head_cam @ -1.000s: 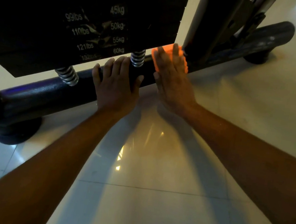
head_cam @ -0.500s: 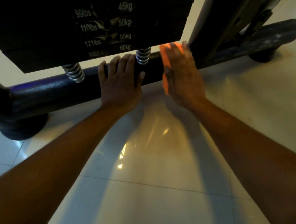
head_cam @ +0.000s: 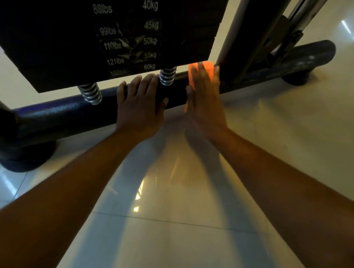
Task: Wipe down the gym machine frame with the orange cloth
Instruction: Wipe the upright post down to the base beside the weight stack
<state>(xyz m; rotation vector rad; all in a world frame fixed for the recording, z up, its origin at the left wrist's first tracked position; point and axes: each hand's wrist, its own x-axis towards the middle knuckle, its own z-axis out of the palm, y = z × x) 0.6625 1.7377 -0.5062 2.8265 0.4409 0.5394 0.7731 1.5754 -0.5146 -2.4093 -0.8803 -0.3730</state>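
Observation:
The gym machine's dark round base bar (head_cam: 66, 115) runs low across the floor from lower left to upper right. My left hand (head_cam: 139, 107) rests flat on top of this bar, fingers straight, just below a spring. My right hand (head_cam: 204, 101) presses the orange cloth (head_cam: 206, 68) against the bar with straight fingers, right beside the foot of a dark upright post (head_cam: 248, 36). Most of the cloth is hidden under my palm; only its top and left edge show.
The black weight stack (head_cam: 96, 18) with lbs and kg labels hangs over the bar on two coil springs (head_cam: 167, 75). Round rubber feet (head_cam: 23, 156) hold the bar at both ends. Glossy pale floor tiles (head_cam: 179, 237) lie below my arms.
My right hand with the cloth has slid a short way along the bar toward the upright post. My left hand has stayed on the bar. The camera has shifted slightly.

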